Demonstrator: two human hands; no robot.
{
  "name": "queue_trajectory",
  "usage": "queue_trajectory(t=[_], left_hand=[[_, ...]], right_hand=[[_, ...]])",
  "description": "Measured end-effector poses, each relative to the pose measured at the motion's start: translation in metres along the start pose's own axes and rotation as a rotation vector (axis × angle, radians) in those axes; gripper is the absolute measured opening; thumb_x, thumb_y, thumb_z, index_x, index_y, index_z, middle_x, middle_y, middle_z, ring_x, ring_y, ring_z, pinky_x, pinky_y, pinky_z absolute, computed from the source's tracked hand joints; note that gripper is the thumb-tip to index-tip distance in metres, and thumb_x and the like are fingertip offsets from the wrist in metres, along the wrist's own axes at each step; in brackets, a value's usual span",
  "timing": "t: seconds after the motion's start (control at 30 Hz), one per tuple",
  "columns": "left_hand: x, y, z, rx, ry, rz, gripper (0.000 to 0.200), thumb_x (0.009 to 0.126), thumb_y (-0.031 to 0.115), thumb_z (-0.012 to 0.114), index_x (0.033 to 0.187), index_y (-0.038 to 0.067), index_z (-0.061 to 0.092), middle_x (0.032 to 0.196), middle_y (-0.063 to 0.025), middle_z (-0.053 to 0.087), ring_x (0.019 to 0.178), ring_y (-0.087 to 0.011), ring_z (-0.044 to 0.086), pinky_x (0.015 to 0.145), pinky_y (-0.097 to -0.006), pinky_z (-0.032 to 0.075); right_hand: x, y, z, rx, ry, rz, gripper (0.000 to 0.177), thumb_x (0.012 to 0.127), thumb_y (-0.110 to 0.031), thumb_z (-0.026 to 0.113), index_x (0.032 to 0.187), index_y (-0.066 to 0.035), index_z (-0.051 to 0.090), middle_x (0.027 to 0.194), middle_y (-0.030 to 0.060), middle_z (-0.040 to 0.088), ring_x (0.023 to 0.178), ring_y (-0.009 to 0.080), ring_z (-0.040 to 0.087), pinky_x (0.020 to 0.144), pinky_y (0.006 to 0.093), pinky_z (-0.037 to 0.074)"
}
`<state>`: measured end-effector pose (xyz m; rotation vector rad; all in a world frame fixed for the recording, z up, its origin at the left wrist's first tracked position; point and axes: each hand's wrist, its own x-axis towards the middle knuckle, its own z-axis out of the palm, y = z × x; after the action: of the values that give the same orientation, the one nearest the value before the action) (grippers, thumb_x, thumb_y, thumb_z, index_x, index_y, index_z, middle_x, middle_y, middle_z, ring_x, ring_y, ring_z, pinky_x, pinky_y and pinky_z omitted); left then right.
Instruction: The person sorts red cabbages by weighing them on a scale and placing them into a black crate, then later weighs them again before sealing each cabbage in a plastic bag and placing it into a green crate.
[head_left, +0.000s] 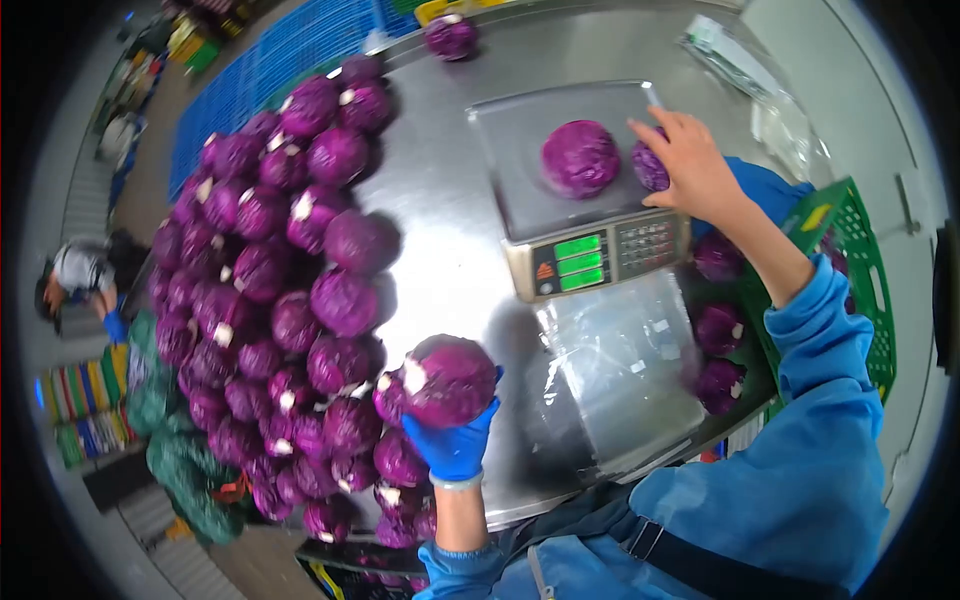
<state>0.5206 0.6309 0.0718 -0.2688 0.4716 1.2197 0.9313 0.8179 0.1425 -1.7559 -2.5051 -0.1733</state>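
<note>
My left hand (455, 445), in a blue glove, holds up a large red cabbage (450, 382) beside the edge of a big pile of red cabbages (265, 270). On the steel platform of a digital scale (585, 256) lies another red cabbage (581, 160). At the platform's right side, my bare right hand (690, 165) has its fingers curved round a smaller red cabbage (648, 163), which it partly hides. The scale's green displays are lit, but their digits are too small to read.
Clear plastic bags (625, 370) lie on the steel table (450, 230) below the scale. A green crate (868, 290) with cabbages stands at the right. Blue crates (270, 75) are behind the pile. Another person (85, 280) is at the far left.
</note>
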Motion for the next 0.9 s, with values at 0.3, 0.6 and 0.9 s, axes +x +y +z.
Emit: queue_trajectory(t=[0.3, 0.6, 0.9], left_hand=[[-0.069, -0.008, -0.011, 0.182, -0.041, 0.148, 0.094, 0.08, 0.046, 0.072, 0.151, 0.01, 0.022, 0.153, -0.0149, 0.031, 0.139, -0.0386, 0.032, 0.111, -0.0594, 0.032], [-0.289, 0.043, -0.145, 0.193, 0.089, 0.597, 0.106, 0.068, 0.055, 0.077, 0.15, 0.009, 0.027, 0.149, -0.015, 0.038, 0.136, -0.0345, 0.039, 0.115, -0.0507, 0.029], [-0.53, 0.041, -0.403, -0.178, 0.716, 0.917, 0.078, 0.078, 0.034, 0.072, 0.144, 0.016, 0.036, 0.141, -0.0138, 0.045, 0.127, -0.035, 0.048, 0.097, -0.0573, 0.047]], right_hand=[[0.099, -0.038, 0.043, 0.395, -0.136, -0.134, 0.085, 0.056, -0.036, 0.085, 0.129, -0.005, 0.054, 0.129, 0.0182, 0.056, 0.119, 0.0331, 0.054, 0.104, 0.0387, 0.041], [-0.051, -0.278, 0.053, 2.176, -0.889, 0.407, 0.098, 0.069, -0.058, 0.078, 0.143, -0.006, 0.039, 0.139, 0.0153, 0.048, 0.127, 0.0293, 0.05, 0.106, 0.049, 0.044], [-0.224, -0.722, -0.019, 1.369, -1.637, -0.811, 0.092, 0.064, -0.043, 0.085, 0.138, -0.007, 0.044, 0.135, 0.0142, 0.05, 0.126, 0.028, 0.049, 0.106, 0.0391, 0.04]])
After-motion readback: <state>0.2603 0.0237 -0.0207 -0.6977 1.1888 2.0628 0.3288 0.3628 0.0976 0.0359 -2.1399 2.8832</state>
